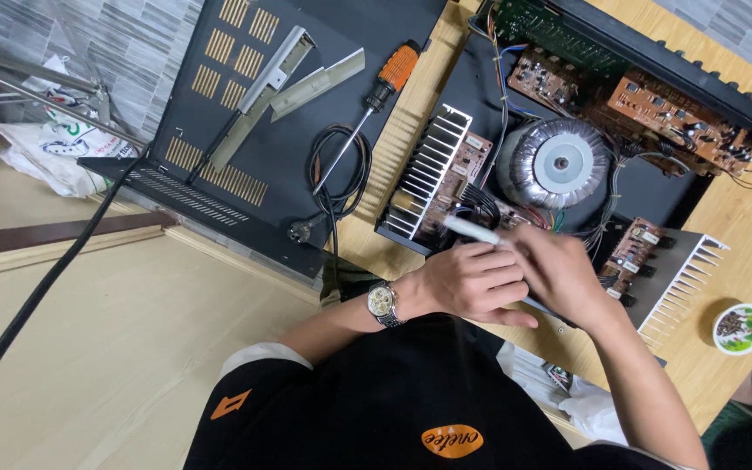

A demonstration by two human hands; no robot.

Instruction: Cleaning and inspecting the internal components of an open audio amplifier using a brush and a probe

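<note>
My right hand (559,270) is closed around a white pen-like tool (470,230) whose tip points left, over the open amplifier chassis (489,104). My left hand (473,283), with a wristwatch (382,302), is curled just beneath the tool and presses against the right hand. Under both hands lie a brown circuit board (459,178) and a finned heatsink (426,170). A round silver toroidal transformer (559,163) sits just beyond the hands.
A second heatsink with a board (676,277) lies right of my hands. On the black perforated cover (245,165) at left are an orange-handled screwdriver (391,71), metal brackets (276,70) and a coiled power cord (337,170). A small round tin (740,328) stands on the wooden table.
</note>
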